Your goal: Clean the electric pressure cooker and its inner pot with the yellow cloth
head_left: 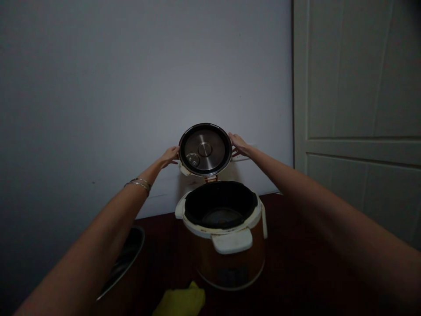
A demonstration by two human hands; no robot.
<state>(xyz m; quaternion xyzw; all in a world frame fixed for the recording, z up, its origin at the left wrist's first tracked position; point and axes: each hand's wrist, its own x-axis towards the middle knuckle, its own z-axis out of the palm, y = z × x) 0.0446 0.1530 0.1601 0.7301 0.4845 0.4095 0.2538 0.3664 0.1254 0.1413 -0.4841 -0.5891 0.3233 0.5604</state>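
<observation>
The round, silver-coloured metal lid with a black rim [205, 149] stands raised between our hands: our left hand [170, 155] grasps one edge, our right hand [239, 144] the other. Below them sits the brown-and-white cylindrical cooker [230, 259]. We judge the opening done, the closing undone; a yellow cloth [180, 303] lies untouched, well below our hands.

1 head-worn view: looks forward and down into near cooker [226, 261] (pale wall [138, 87] behind).
</observation>
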